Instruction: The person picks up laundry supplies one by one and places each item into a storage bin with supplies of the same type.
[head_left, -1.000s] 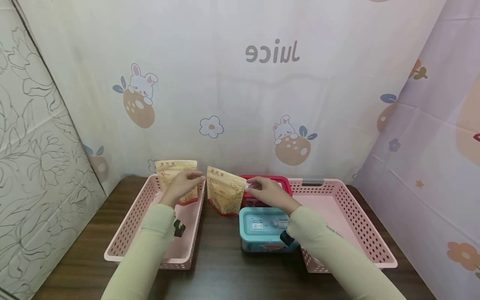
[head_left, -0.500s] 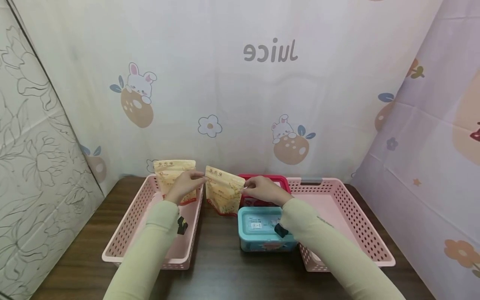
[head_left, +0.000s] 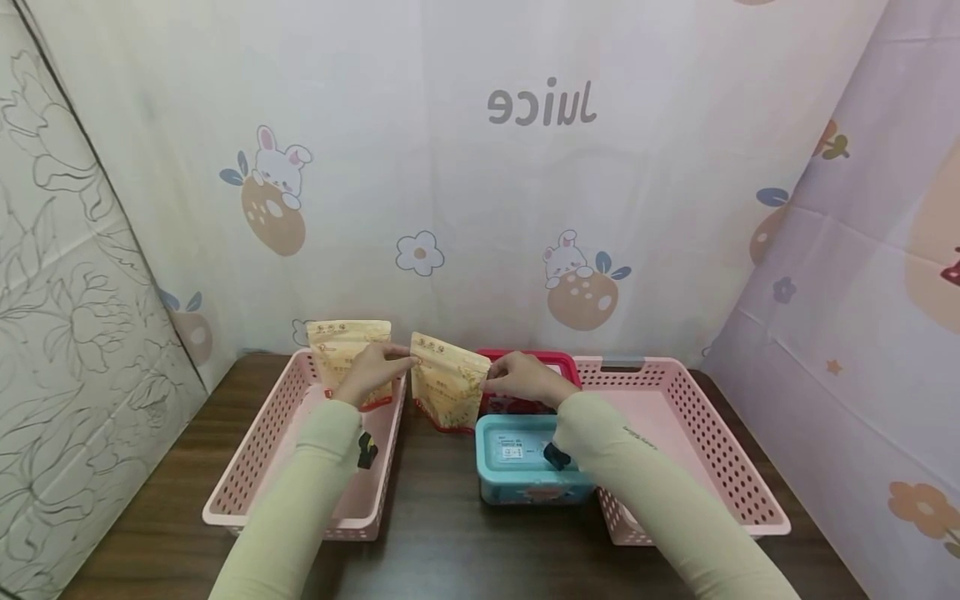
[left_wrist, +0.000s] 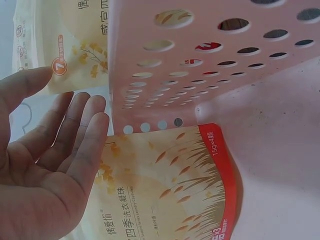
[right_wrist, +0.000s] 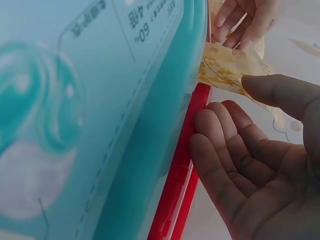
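Note:
A yellow laundry capsule pouch (head_left: 447, 387) with a red base stands slightly tilted between the two baskets. My left hand (head_left: 369, 372) pinches its left edge, the thumb over the printed front in the left wrist view. At the opposite edge my right hand (head_left: 531, 380) pinches it between thumb and fingers. A second such pouch (left_wrist: 165, 185) stands upright in the left pink basket (head_left: 251, 467), partly behind my left hand. Behind the held pouch and my right hand is a red-lidded box (head_left: 566, 364). A teal-lidded box (head_left: 517, 475) sits in front, below my right forearm.
A right pink basket (head_left: 705, 417) stands beside the boxes, partly covered by my right sleeve (head_left: 645, 467). Dark wooden tabletop (head_left: 431, 517) shows between the baskets. A printed curtain (head_left: 450, 167) hangs close behind everything.
My left hand has moved slightly right, from a small gap beside the pouch to its left edge. My right hand stays at the other edge. The pouch keeps its place.

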